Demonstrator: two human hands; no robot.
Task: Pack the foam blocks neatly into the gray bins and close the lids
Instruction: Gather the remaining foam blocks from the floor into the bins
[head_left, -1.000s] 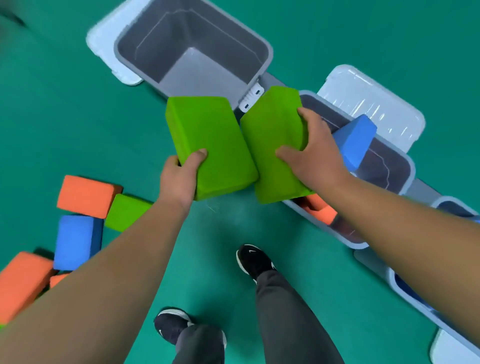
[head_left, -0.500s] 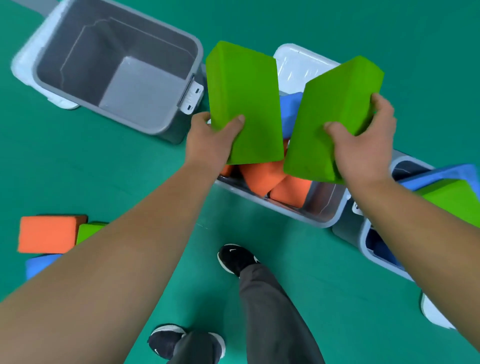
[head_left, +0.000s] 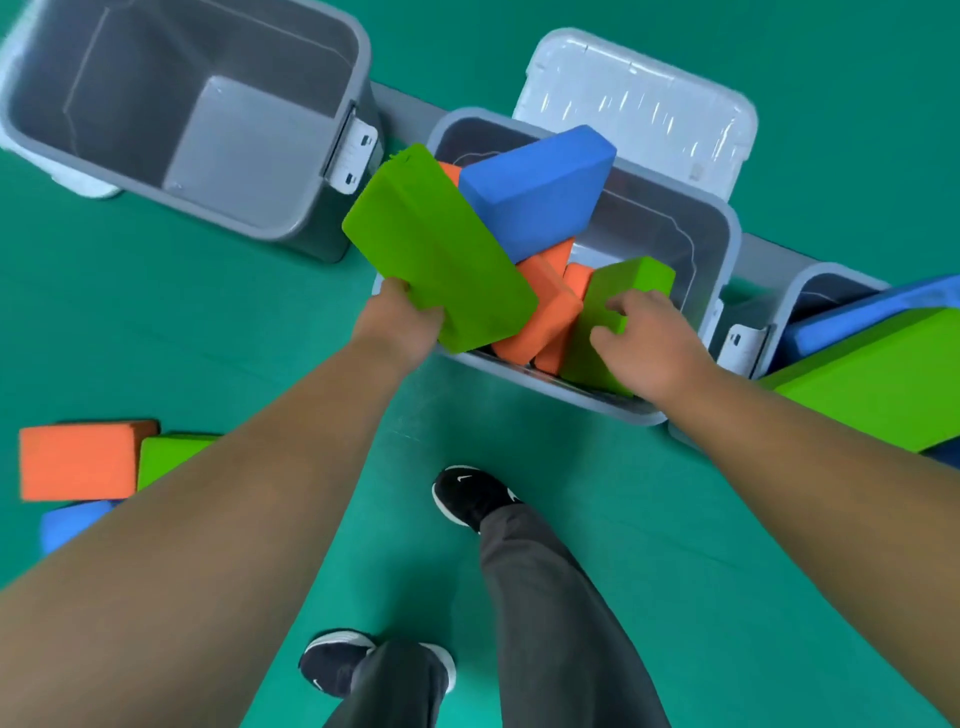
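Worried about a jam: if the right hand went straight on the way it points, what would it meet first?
Likely the orange blocks, pressed by the green block the right hand grips; depth unclear.

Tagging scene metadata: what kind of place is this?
Likely an indoor play or training room, possibly staged: plain green floor, loose foam blocks scattered on it, gray bins in a row.

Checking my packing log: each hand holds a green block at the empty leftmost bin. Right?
Wrong bin. In the head view the left hand holds a green block and the right hand a second green block, at the middle bin; the leftmost bin is empty.
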